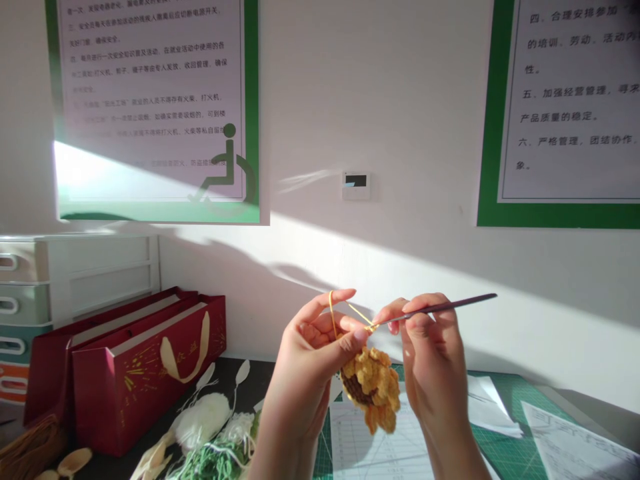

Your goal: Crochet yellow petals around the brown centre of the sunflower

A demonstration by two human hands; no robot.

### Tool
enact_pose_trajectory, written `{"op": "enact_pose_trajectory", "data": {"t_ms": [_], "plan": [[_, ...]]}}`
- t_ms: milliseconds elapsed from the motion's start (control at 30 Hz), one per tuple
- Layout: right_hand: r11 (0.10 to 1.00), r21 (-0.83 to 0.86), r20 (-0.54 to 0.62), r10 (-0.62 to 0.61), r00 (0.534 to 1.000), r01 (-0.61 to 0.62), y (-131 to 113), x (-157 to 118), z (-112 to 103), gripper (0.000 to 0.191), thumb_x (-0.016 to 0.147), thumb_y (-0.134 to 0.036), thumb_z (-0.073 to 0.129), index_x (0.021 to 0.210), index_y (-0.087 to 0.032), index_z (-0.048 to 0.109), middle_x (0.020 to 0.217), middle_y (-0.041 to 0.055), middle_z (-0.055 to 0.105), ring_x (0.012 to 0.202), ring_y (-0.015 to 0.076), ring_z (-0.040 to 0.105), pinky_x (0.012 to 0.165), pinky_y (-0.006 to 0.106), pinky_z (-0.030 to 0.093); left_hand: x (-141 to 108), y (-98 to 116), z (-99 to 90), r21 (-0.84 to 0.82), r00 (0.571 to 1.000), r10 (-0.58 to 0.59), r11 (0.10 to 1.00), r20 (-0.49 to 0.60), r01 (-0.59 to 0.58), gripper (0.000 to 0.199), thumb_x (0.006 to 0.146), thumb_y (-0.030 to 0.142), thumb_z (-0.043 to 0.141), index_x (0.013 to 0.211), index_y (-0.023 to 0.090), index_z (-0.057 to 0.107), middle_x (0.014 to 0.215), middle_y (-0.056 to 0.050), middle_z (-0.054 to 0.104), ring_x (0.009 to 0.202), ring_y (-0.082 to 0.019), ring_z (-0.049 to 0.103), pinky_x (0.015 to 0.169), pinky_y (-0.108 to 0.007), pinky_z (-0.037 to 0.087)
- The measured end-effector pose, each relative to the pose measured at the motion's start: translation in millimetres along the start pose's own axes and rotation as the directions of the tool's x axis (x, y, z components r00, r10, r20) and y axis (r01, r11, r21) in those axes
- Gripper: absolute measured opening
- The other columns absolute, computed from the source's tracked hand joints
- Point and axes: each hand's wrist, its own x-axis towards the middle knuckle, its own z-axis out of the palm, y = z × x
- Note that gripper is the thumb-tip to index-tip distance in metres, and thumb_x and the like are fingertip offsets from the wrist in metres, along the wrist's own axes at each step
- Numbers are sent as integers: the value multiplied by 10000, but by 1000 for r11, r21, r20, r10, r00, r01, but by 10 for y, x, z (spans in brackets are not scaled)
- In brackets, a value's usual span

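A yellow crocheted flower [373, 380] with a brown centre hangs below my left hand [320, 353], pinched at its upper edge between thumb and fingers. Yellow yarn [332, 312] loops over the raised index finger of that hand and runs down to the stitches. My right hand [433, 347] grips a dark, slim crochet hook [463, 302], whose tip meets the yarn at the top of the flower, close to my left thumb.
Dark red gift bags [145, 373] stand at the left beside a drawer unit [25, 300]. White yarn [203, 420] and green yarn [215, 460] lie near them. Printed papers [493, 407] rest on a green cutting mat [520, 400]. Green-framed posters hang on the wall behind.
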Motion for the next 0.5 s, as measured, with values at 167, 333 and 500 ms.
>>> {"op": "enact_pose_trajectory", "data": {"t_ms": [167, 333, 500], "plan": [[991, -62, 81, -115, 990, 120, -40, -13, -39, 53, 1042, -276, 564, 995, -270, 588, 825, -24, 757, 807, 156, 670, 737, 318, 428, -7, -9, 7, -8, 1000, 0, 1000, 5, 0, 463, 724, 121, 933, 1143, 136, 735, 730, -8, 740, 650, -81, 634, 624, -167, 499], [967, -106, 147, -217, 965, 233, -93, -9, -40, 53, 1043, -238, 545, 1015, -254, 587, 851, -13, 755, 806, 164, 680, 717, 330, 444, -11, -8, 17, -15, 1000, 3, 1000, 5, -3, 479, 702, 121, 945, 1136, 140, 743, 723, -6, 744, 624, -76, 621, 591, -163, 484], [872, -234, 266, -368, 891, 429, -145, 29, -75, 192, 989, -64, 514, 1020, -230, 604, 905, 14, 764, 833, 187, 675, 752, 384, 484, -3, -17, 19, -12, 1000, 10, 1000, -2, -10, 472, 712, 130, 941, 1136, 125, 733, 708, -8, 740, 612, -77, 617, 597, -169, 481]]}}
